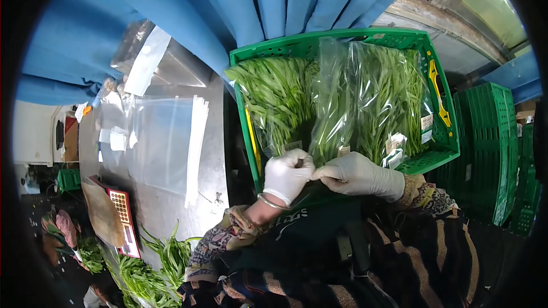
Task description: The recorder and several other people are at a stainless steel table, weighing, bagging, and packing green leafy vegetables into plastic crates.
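Observation:
Both my hands wear white gloves and meet at the near edge of a green plastic crate (342, 34). My left hand (287, 175) and my right hand (359, 175) pinch with thumb and fingers at the near end of a clear plastic bag of leafy greens (333, 115). My fingers hide the pinched edge. To its left in the crate lies another bag of long-leaved greens (274, 98). On its right are more bagged greens (379, 98). Several bags bear printed labels.
Left of the crate is a steel table (214, 137) with a pile of clear plastic bags (162, 141), a red calculator (122, 214) and loose greens (141, 278). Stacked green crates (488, 149) stand at right. Blue curtains (274, 0) hang behind. Another person's hand (94, 297) shows lower left.

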Available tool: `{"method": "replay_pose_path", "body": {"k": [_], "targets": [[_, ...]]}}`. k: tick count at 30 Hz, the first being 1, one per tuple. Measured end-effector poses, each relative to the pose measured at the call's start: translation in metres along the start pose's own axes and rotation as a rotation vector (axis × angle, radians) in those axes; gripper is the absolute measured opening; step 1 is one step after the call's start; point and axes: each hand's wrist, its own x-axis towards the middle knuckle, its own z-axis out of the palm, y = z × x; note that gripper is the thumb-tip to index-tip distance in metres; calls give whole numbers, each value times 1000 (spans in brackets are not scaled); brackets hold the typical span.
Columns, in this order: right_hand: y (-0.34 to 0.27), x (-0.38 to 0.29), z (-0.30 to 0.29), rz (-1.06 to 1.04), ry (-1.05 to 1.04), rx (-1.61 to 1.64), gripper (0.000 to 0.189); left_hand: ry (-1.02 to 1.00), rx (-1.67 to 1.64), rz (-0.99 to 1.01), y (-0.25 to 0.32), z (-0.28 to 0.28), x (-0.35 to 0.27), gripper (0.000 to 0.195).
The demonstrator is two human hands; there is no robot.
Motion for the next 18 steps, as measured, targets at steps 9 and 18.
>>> {"method": "replay_pose_path", "body": {"k": [9, 18], "targets": [[108, -27, -45, 420, 679, -545, 69, 98, 186, -122, -21, -12, -11, 7], [141, -18, -27, 433, 575, -492, 63, 115, 502, 55, -18, -28, 33, 34]]}}
